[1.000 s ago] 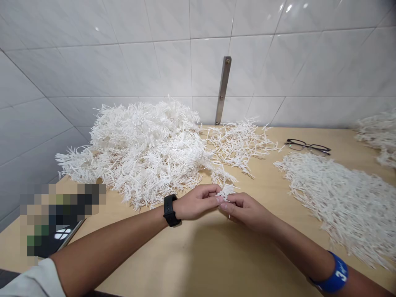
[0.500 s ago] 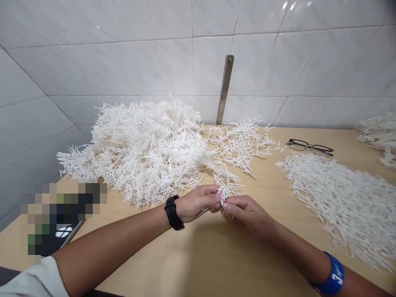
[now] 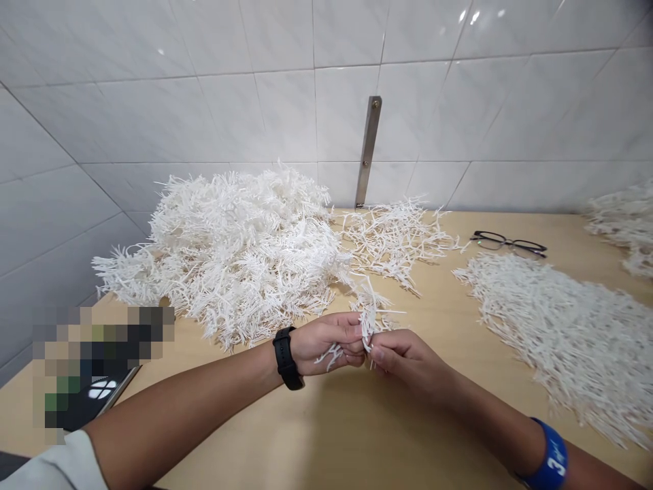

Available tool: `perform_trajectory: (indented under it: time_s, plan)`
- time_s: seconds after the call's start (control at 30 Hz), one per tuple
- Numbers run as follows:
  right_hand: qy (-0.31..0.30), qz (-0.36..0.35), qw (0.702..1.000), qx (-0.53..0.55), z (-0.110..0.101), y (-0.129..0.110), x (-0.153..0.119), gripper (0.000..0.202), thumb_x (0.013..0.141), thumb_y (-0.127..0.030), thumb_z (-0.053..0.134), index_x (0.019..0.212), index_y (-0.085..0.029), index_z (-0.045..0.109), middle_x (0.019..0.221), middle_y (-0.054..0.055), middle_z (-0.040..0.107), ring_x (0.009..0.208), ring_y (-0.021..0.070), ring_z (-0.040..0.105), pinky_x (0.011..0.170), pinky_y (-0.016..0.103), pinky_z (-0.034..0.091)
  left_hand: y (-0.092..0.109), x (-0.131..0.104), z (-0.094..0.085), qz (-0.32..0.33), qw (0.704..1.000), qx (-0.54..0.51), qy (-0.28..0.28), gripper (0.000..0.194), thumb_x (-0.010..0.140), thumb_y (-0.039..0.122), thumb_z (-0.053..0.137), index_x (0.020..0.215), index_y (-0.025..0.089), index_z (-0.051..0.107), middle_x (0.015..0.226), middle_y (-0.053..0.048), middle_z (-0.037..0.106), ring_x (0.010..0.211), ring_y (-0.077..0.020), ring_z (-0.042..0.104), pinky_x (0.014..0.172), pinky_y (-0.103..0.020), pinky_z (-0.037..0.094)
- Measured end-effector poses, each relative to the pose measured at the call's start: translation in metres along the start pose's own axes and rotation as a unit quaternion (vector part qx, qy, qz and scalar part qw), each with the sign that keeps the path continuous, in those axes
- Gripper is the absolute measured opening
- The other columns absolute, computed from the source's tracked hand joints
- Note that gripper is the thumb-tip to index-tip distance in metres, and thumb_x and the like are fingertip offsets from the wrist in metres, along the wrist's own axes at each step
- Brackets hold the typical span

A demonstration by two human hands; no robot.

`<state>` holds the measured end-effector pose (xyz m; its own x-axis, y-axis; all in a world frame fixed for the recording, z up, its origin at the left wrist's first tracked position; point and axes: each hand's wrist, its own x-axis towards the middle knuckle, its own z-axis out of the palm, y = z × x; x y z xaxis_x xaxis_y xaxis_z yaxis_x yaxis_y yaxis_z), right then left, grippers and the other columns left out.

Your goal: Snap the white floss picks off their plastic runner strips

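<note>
Near the front middle of the table, my left hand point(image 3: 326, 344) pinches a white branching plastic sprig point(image 3: 367, 325) between thumb and fingers. White prongs also stick out beneath its palm. My right hand point(image 3: 405, 355) has its thumb and forefinger closed on the lower end of the same sprig, close against the left fingertips. Behind the hands, at the left, rises a big heap of white feathery sprigs point(image 3: 245, 252). Next to it lies a smaller, thinner pile of bare white stems point(image 3: 398, 235). A wide spread of small loose white pieces point(image 3: 556, 333) covers the right side.
Black-framed glasses point(image 3: 507, 243) rest at the back right, beyond the loose pieces. Another white pile point(image 3: 625, 224) is at the far right edge. A dark flat device point(image 3: 102, 391), partly blurred out, lies at the left. A metal bar point(image 3: 368, 151) is fixed to the tiled wall.
Both hands have shifted slightly, with the right fingers curling in more tightly. White prongs now show under the left palm. The view has tilted a little; the piles look the same.
</note>
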<state>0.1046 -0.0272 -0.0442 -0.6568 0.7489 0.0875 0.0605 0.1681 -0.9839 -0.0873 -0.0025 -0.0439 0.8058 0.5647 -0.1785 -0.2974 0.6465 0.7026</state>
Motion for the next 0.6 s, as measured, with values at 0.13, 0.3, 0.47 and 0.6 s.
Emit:
perform_trajectory:
  time_s: [0.13, 0.3, 0.47, 0.6]
  plan:
    - [-0.023, -0.016, 0.999, 0.023, 0.003, -0.005, -0.003, 0.049, 0.094, -0.055, 0.045, 0.062, -0.018, 0.041, 0.060, -0.004, 0.033, 0.056, 0.0094, 0.029, 0.053, 0.024, 0.023, 0.003, -0.002, 0.002, -0.006, 1.000, -0.004, -0.022, 0.037, 0.066, 0.031, 0.081, 0.069, 0.014, 0.049, 0.059, 0.003, 0.038, 0.055, -0.0079, 0.034, 0.055, -0.024, 0.026]
    - [-0.019, -0.017, 0.998, 0.063, 0.005, -0.002, -0.002, 0.047, 0.093, -0.052, 0.048, 0.062, -0.017, 0.044, 0.061, -0.003, 0.037, 0.059, 0.0105, 0.033, 0.056, 0.025, 0.027, 0.006, -0.003, 0.003, -0.025, 0.999, -0.026, -0.022, 0.036, 0.073, 0.033, 0.075, 0.067, 0.015, 0.045, 0.056, 0.006, 0.026, 0.051, -0.0069, 0.027, 0.053, -0.023, 0.025]
    - [0.031, 0.042, 0.971, 0.235, 0.002, 0.005, 0.002, 0.036, 0.088, -0.044, 0.052, 0.066, -0.016, 0.053, 0.051, -0.003, 0.041, 0.046, 0.0092, 0.033, 0.045, 0.023, 0.024, 0.005, 0.001, 0.005, -0.006, 1.000, -0.011, 0.022, 0.030, 0.080, 0.030, 0.070, 0.070, 0.014, 0.047, 0.056, 0.005, 0.033, 0.053, -0.0060, 0.031, 0.055, -0.021, 0.025]
    - [0.027, 0.129, 0.940, 0.315, 0.000, 0.002, 0.003, 0.021, 0.079, -0.035, 0.054, 0.070, -0.017, 0.055, 0.053, -0.001, 0.048, 0.038, 0.0091, 0.036, 0.036, 0.021, 0.023, 0.002, 0.004, 0.005, 0.030, 0.997, 0.042, 0.066, 0.033, 0.082, 0.034, 0.069, 0.071, 0.015, 0.044, 0.056, 0.006, 0.035, 0.051, -0.0050, 0.029, 0.054, -0.021, 0.021]
